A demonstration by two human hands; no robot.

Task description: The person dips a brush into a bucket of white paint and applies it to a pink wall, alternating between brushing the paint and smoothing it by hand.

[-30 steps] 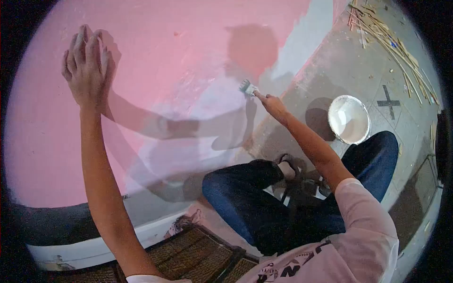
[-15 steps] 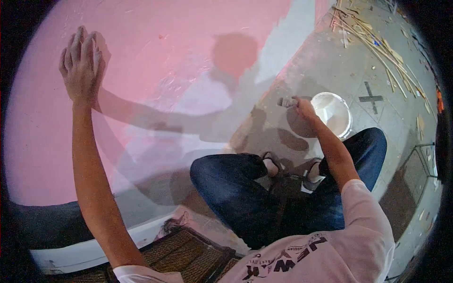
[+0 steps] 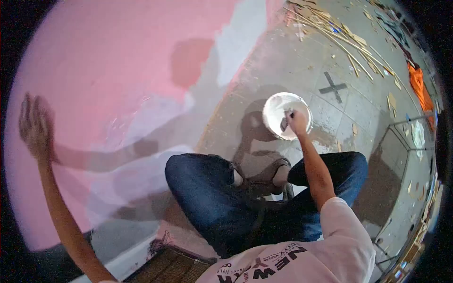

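My left hand (image 3: 37, 126) rests flat on the pink wall (image 3: 108, 61), fingers stretched out and slightly blurred. To the right, my right hand (image 3: 296, 123) is over the mouth of a white bucket (image 3: 270, 123) on the floor. Its fingers are closed round a paintbrush (image 3: 285, 120), whose bristle end is down inside the bucket. White paint coats the bucket's inner wall. A white painted patch (image 3: 240, 45) runs along the wall's lower part, and shadows of my head and arm fall across the pink.
Thin wooden sticks (image 3: 339, 35) and scraps litter the tiled floor at the upper right. A dark tape cross (image 3: 333, 87) marks the floor. A metal frame (image 3: 409, 137) and orange cloth (image 3: 420, 89) are at the right edge. A woven brown panel (image 3: 170, 267) lies below my left knee.
My right hand has brought the paintbrush from beside the bucket into it. The view has swung right, so the wall and bucket appear further left. My left hand stays at the wall.
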